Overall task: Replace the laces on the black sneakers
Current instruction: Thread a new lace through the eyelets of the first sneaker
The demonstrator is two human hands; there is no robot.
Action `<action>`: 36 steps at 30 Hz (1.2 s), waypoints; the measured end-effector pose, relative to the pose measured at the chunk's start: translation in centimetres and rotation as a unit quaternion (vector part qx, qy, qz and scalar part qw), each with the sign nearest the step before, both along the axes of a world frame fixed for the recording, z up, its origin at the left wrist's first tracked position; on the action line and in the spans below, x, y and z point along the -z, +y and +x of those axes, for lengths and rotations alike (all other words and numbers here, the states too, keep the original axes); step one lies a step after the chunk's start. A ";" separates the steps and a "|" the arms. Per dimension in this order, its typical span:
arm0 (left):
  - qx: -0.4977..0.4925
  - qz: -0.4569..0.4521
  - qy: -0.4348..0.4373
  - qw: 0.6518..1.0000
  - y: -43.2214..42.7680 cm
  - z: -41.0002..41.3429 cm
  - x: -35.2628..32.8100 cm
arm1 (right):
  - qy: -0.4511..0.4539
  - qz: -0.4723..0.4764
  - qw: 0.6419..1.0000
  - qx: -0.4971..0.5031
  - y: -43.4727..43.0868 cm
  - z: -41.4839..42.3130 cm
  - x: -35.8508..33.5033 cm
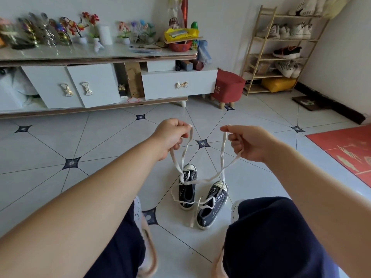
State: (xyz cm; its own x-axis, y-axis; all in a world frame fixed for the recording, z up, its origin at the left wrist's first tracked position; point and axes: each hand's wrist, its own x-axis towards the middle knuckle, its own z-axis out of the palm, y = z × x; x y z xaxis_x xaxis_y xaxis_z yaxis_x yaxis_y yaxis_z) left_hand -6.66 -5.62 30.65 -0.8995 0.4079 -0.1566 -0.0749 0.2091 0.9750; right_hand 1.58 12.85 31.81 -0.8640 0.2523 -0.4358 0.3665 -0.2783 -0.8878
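Flat woven lace (185, 149) pinched by both hands.

Landmark: far sneaker (187, 189), on floor (100, 149).
- Near sneaker (212, 206): just beside it, right, closer to person.
- Legs (271, 237): nearer still, one each side.
- Left hand (170, 137) up-left of it, right hand (247, 143) up-right. Held lace (222, 149) strung between them, sagging over it.
- Loose lace (204, 203): lying across both sneakers.
- Cabinet (100, 85): behind, left.
- Stool (227, 87): behind, right.
- Shoe rack (259, 57): behind stool, further right.
- Mat (345, 151): far right.
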 end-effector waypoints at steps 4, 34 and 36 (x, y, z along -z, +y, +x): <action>0.085 -0.101 0.016 0.991 1.1 -2.1 2.2 | -0.037 0.100 0.993 -0.060 1.3 -1.4 2.1; 0.125 -0.076 -0.367 0.919 10.7 -13.0 27.8 | -0.071 0.398 0.873 -0.274 2.9 -8.4 29.3; 0.111 -0.069 -0.357 0.925 10.1 -13.1 28.7 | -0.140 0.477 0.820 -0.283 4.2 -7.3 31.6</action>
